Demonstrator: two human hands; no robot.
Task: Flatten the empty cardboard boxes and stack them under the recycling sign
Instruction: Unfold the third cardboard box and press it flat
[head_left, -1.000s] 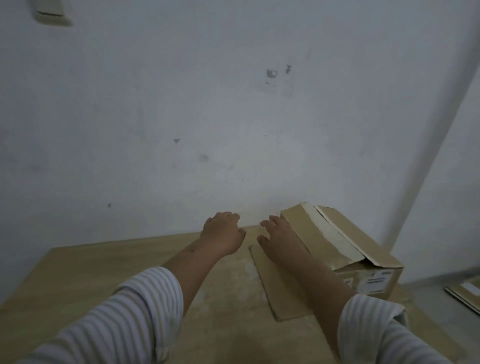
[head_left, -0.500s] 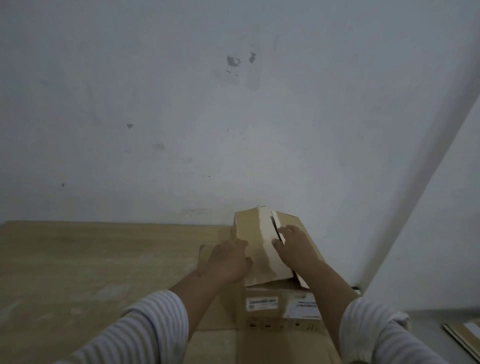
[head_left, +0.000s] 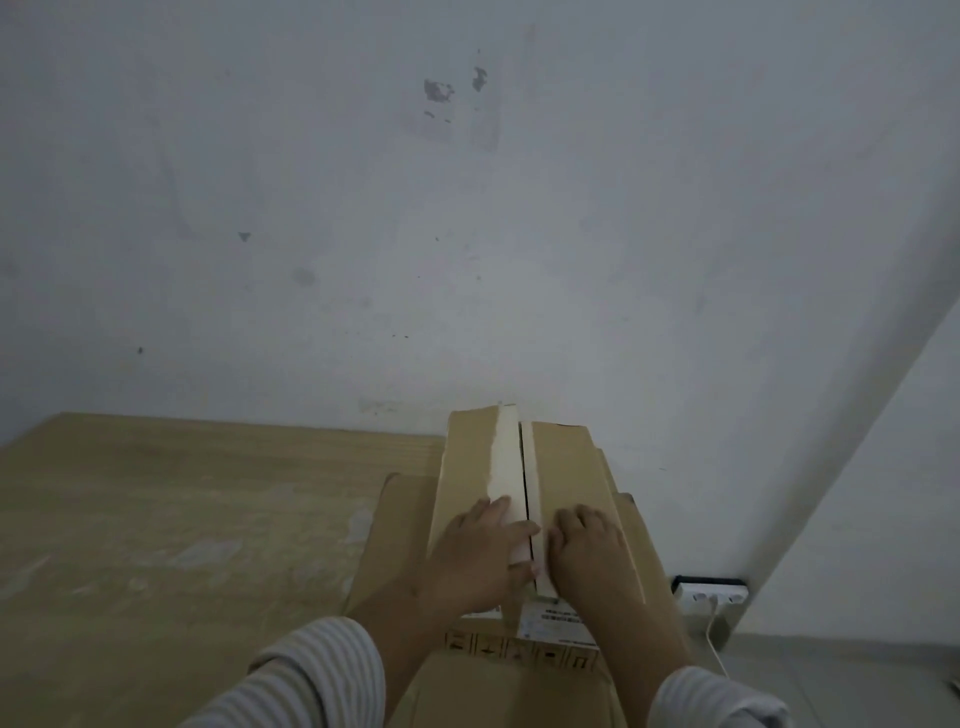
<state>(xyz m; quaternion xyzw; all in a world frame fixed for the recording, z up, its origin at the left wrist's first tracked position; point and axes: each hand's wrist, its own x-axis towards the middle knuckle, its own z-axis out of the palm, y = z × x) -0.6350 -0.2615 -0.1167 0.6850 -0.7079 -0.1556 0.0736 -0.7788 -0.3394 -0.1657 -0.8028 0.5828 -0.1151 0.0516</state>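
the brown cardboard box sat at the wooden table's far right edge by the wall, pale tape along its closed flaps. our left hand and right hand pressed flat on top, fingers loosely spread, either side of the seam. a white power strip lay on the floor beyond.

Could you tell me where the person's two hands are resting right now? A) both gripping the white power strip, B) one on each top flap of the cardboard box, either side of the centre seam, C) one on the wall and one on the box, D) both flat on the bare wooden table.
B: the left hand and right hand each lie palm-down on a top flap of the cardboard box, on either side of its centre seam.
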